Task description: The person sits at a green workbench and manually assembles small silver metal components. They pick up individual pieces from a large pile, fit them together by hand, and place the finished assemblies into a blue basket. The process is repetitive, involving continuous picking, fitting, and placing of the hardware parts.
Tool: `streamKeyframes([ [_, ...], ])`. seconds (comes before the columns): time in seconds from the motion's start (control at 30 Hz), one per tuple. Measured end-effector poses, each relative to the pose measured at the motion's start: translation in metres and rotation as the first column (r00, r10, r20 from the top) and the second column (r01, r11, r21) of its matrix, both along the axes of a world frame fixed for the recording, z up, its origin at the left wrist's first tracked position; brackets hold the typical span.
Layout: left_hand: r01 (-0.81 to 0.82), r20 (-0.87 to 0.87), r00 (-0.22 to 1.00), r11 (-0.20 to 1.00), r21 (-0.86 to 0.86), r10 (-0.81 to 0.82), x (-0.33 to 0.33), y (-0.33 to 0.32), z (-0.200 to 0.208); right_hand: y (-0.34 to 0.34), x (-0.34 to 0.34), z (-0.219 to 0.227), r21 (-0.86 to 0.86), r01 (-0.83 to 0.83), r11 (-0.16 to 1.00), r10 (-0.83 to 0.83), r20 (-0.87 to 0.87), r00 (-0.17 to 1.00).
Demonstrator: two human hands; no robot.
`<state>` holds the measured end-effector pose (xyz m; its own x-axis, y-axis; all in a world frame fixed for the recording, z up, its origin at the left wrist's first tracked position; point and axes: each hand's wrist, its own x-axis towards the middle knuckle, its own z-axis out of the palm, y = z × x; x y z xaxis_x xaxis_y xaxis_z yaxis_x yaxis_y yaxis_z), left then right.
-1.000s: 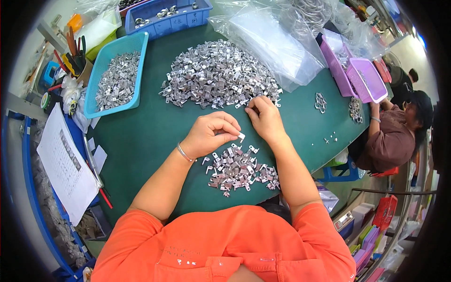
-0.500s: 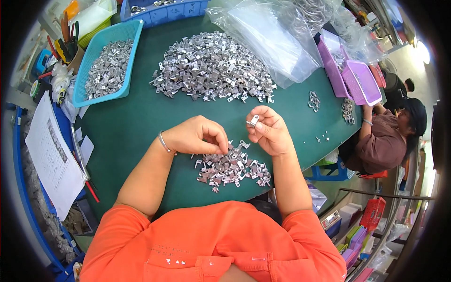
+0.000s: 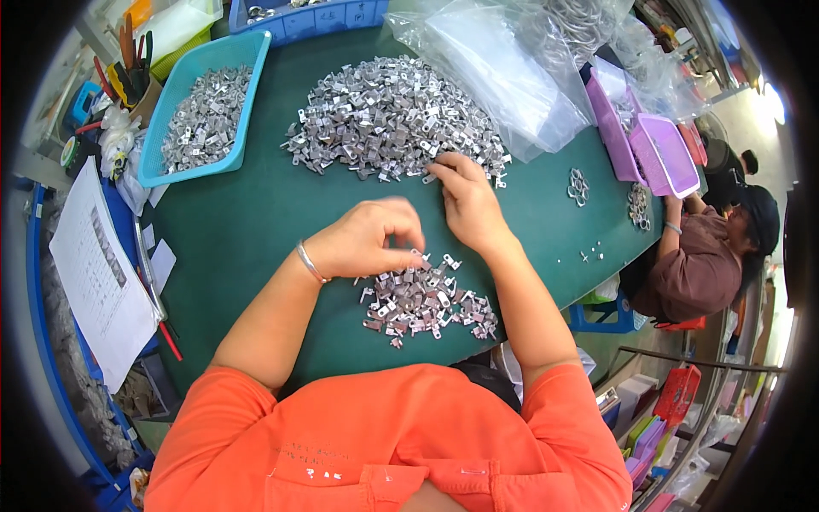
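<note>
My right hand reaches to the near edge of a large heap of small bent metal clips. Its fingers are closed together, with one silvery clip at their tips. Over a smaller pile of similar metal clips, close to my body, hovers my left hand. A gap shows between its thumb and curled fingers, and I see nothing held there; the fingertips are slightly blurred. A metal bangle sits on my left wrist.
Around the green table stand a turquoise basket of metal parts, a blue bin, plastic bags and purple baskets. Metal rings lie at right. Papers hang at left. Another person sits at right.
My right hand has moved forward from above the small pile to the large heap's edge, where the clip it held up now shows no more. My left hand has lifted slightly and its fingers have parted.
</note>
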<state>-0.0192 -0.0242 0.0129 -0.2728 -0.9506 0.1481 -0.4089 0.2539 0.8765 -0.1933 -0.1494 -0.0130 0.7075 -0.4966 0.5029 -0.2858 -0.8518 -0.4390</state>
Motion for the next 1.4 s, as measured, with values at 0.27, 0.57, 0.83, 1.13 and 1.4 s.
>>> streamKeyframes([
  [0.27,-0.451,0.235,0.807,0.822,-0.348,0.542,0.000,-0.010,-0.031,0.007,-0.004,0.001,0.362,-0.122,0.924,0.127,0.008,0.992],
  [0.57,-0.542,-0.021,0.826,0.785,-0.299,0.563,-0.005,-0.010,-0.032,0.015,-0.029,0.013,0.552,0.031,0.834,-0.006,-0.047,0.999],
  [0.83,-0.484,0.164,0.834,0.841,-0.242,0.527,-0.015,-0.006,-0.041,0.025,-0.018,-0.005,0.142,0.011,0.990,0.000,-0.081,0.997],
  [1.13,-0.364,-0.478,0.638,0.784,0.503,0.603,-0.008,-0.010,-0.026,0.026,-0.033,0.010,0.882,-0.007,0.471,-0.085,0.053,0.995],
  [1.4,-0.180,-0.643,0.514,0.804,0.566,0.568,-0.006,-0.008,-0.030,0.028,-0.027,0.025,0.549,-0.167,0.819,0.196,0.006,0.981],
])
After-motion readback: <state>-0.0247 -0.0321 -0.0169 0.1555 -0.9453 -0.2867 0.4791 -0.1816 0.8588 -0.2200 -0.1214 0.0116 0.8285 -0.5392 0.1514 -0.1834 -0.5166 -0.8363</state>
